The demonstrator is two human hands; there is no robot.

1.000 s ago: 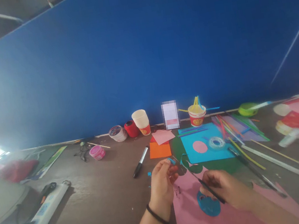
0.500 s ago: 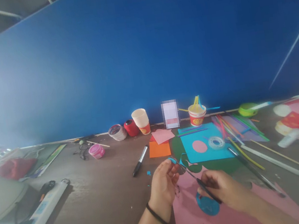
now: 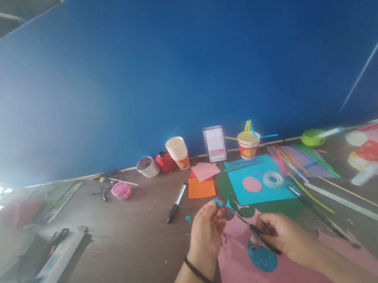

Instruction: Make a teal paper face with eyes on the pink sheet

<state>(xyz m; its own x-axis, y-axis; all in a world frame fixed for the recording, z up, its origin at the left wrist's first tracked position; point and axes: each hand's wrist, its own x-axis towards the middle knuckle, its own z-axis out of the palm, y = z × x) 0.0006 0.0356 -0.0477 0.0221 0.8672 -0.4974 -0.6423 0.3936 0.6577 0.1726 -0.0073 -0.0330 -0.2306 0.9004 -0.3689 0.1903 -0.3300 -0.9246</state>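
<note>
My left hand [image 3: 208, 227], with a black band at the wrist, pinches a small blue paper piece [image 3: 216, 202] between thumb and finger. My right hand [image 3: 279, 235] holds black-handled scissors [image 3: 255, 231]; their blades point up and left to the blue piece. How far the blades are apart is too small to tell. Below the scissors a blue paper disc [image 3: 262, 258] lies on a large pink sheet [image 3: 245, 281]. Just beyond the hands, a curved blue scrap [image 3: 230, 201] and a pink scrap rest on a dark green sheet [image 3: 222, 184].
Left of my hands lie a black marker [image 3: 177, 203] and orange paper [image 3: 201, 188]. A blue sheet [image 3: 243, 197] bears a pink circle and a tape roll [image 3: 273, 179]. Paper cups [image 3: 177, 153] stand by the blue wall. A power strip [image 3: 53, 270] lies left; straws and sticks, right.
The small blue piece in my left fingers has turned slightly at the scissor tips. Both hands are almost in the same place.
</note>
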